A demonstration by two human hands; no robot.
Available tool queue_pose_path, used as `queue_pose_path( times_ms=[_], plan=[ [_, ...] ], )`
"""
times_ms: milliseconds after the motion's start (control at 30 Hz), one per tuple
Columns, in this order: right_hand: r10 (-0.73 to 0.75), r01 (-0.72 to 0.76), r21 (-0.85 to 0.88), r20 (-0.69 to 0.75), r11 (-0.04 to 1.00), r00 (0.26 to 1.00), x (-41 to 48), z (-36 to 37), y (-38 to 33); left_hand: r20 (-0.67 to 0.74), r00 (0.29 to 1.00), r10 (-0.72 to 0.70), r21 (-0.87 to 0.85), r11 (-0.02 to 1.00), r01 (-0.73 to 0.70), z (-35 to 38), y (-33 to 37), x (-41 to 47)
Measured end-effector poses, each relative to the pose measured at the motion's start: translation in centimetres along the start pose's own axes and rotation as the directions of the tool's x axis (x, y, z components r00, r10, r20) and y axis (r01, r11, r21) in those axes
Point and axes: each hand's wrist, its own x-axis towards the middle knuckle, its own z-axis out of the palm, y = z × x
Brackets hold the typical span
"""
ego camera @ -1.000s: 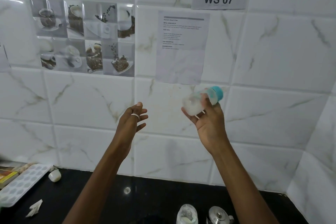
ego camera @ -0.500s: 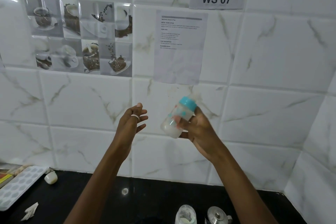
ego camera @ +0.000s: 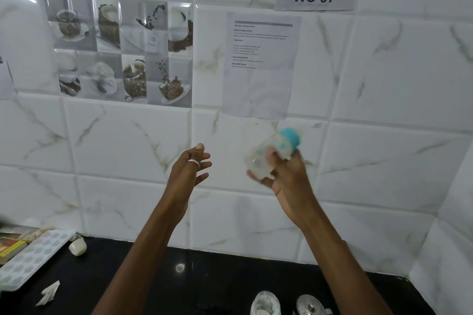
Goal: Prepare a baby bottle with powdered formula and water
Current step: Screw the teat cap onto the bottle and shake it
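My right hand (ego camera: 286, 176) grips a clear baby bottle (ego camera: 275, 152) with a teal cap, raised in front of the tiled wall. The bottle is tilted, cap up and to the right, and blurred by motion; white liquid shows inside. My left hand (ego camera: 188, 169) hangs in the air to the left of the bottle, fingers relaxed and straight, a ring on one finger, touching nothing. Down on the black counter (ego camera: 204, 284), a clear container with white powder (ego camera: 265, 304) stands at the bottom edge of the view.
A steel lidded vessel (ego camera: 311, 307) stands beside the powder container. At the left lie a white dimpled tray (ego camera: 30, 258), a small white cap (ego camera: 77, 247), a crumpled paper scrap (ego camera: 48, 293) and a yellow box (ego camera: 10, 248). The tiled wall (ego camera: 384, 84) carries an instruction sheet and a "WS 07" label.
My right hand has swung the bottle back and forth: cap right, then left and lower, now right again. The left hand has stayed in place.
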Motion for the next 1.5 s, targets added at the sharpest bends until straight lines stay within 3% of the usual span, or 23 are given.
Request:
queue_pose_path(
  times_ms=[67, 100, 233, 300, 400, 533, 567, 700, 733, 867, 933, 1033, 1067, 1200, 1267, 1367, 1400, 1500],
  plan=[
    [0.109, -0.075, -0.237, 0.135, 0.969, 0.985, -0.7, -0.2, 0.9, 0.002, 1.000, -0.003, -0.002, 1.000, 0.003, 0.3, 0.0, 0.1],
    [0.116, -0.071, -0.269, 0.155, 0.961, 0.981, -0.7, -0.4, 1.0, 0.005, 1.000, -0.003, 0.002, 1.000, 0.003, 0.3, -0.1, 0.1],
    [-0.019, 0.021, 0.102, -0.021, 0.995, 1.000, -0.2, -0.7, 0.1, 0.011, 1.000, 0.003, 0.007, 1.000, -0.003, 0.4, -0.2, 0.2],
    [0.001, -0.001, 0.043, 0.003, 0.999, 1.000, -0.2, -0.7, 0.2, 0.003, 1.000, 0.002, 0.010, 1.000, -0.002, 0.3, -0.2, 0.2],
    [0.080, -0.048, -0.211, 0.144, 0.976, 0.986, -0.6, -0.8, 0.3, 0.000, 1.000, -0.001, 0.001, 1.000, 0.001, 0.4, -0.2, 0.3],
    [-0.048, 0.052, 0.093, -0.046, 0.994, 0.998, 0.2, -1.0, -0.8, 0.004, 1.000, 0.004, -0.004, 1.000, -0.004, 0.3, -0.1, 0.2],
    [-0.054, 0.059, 0.089, -0.058, 0.994, 0.997, 0.3, -0.9, -0.7, 0.001, 1.000, 0.003, -0.003, 1.000, -0.003, 0.3, -0.1, 0.2],
    [0.100, -0.050, -0.302, 0.154, 0.952, 0.983, -0.5, -0.3, 1.2, -0.001, 1.000, -0.001, 0.005, 1.000, 0.001, 0.4, -0.1, 0.3],
    [0.097, -0.045, -0.302, 0.157, 0.952, 0.983, -0.5, -0.3, 1.1, 0.003, 1.000, -0.001, 0.008, 1.000, 0.001, 0.4, -0.1, 0.3],
    [-0.039, 0.050, 0.122, -0.092, 0.991, 0.995, 0.9, -0.4, -0.2, -0.002, 1.000, 0.011, 0.004, 1.000, -0.011, 0.0, 0.1, 0.1],
    [-0.048, 0.055, 0.080, -0.079, 0.995, 0.996, 1.0, 0.0, 0.3, -0.010, 1.000, 0.013, 0.004, 1.000, -0.013, -0.3, 0.1, 0.1],
    [0.071, -0.049, -0.221, 0.095, 0.974, 0.993, 0.5, 0.7, 1.5, -0.004, 1.000, 0.001, 0.020, 1.000, -0.001, -0.1, 0.1, 0.3],
    [0.065, -0.044, -0.225, 0.087, 0.973, 0.994, 0.6, 0.6, 1.5, 0.001, 1.000, -0.002, 0.022, 1.000, 0.002, 0.0, 0.1, 0.2],
    [-0.060, 0.078, 0.129, -0.137, 0.989, 0.989, 2.0, 0.4, 0.2, -0.003, 1.000, 0.009, 0.025, 1.000, -0.009, -0.2, 0.4, 0.2],
    [-0.053, 0.059, 0.054, -0.106, 0.997, 0.993, 2.1, 0.9, 0.6, -0.009, 1.000, 0.013, 0.025, 1.000, -0.012, -0.4, 0.5, 0.3],
    [0.082, -0.063, -0.202, 0.087, 0.977, 0.993, 1.4, 1.3, 1.5, -0.004, 1.000, 0.002, 0.028, 1.000, -0.002, -0.2, 0.5, 0.6],
    [0.075, -0.061, -0.177, 0.076, 0.982, 0.994, 1.5, 1.1, 1.5, -0.002, 1.000, -0.001, 0.029, 1.000, 0.001, -0.2, 0.5, 0.6],
    [-0.010, 0.022, 0.120, -0.106, 0.993, 0.994, 2.5, 0.6, 0.6, -0.009, 1.000, -0.008, 0.022, 1.000, 0.008, -0.7, 0.4, 0.6]
  ],
)
